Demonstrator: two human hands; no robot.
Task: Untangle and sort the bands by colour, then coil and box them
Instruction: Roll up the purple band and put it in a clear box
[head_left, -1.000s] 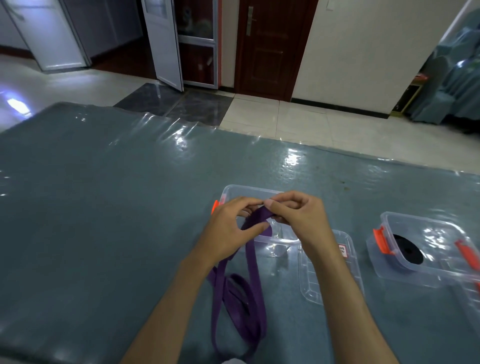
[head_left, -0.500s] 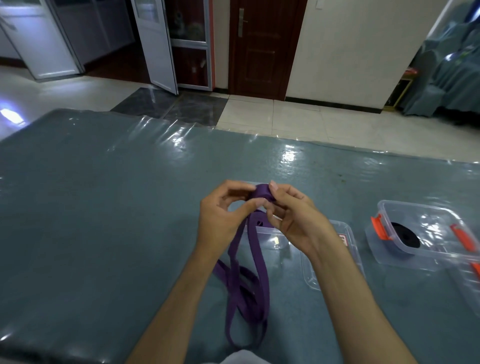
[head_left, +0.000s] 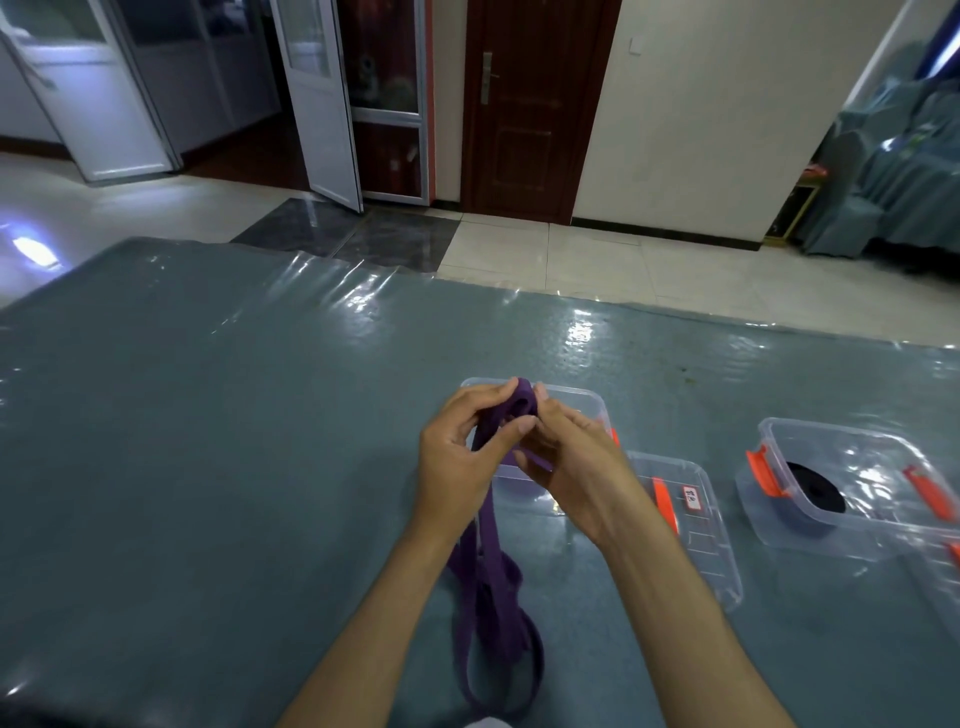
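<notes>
So this looks like the coiling step on the purple band (head_left: 488, 587). Both hands are up over the table (head_left: 208, 441), and the start of a small roll sits right between them, just above the open clear box (head_left: 587, 402). The left hand (head_left: 457, 457) has thumb and fingers curled round the roll, pinching it. The right hand (head_left: 566, 457) is pinching it from the other side, fingertips pressed against the wrap. Most of the band is loose: it hangs down from the hands and lies in slack loops on the table near the person's body.

Over on the right, a second box (head_left: 852, 478) already has a black coil (head_left: 815, 491) in it, so I'd guess 1 colour is done. A lid (head_left: 691, 545) lies flat between the 2 boxes.

Next move, as I read it: keep the core tight with 1 hand while the other feeds slack round it. If the loops below are twisted, the roll will probably go lopsided.
</notes>
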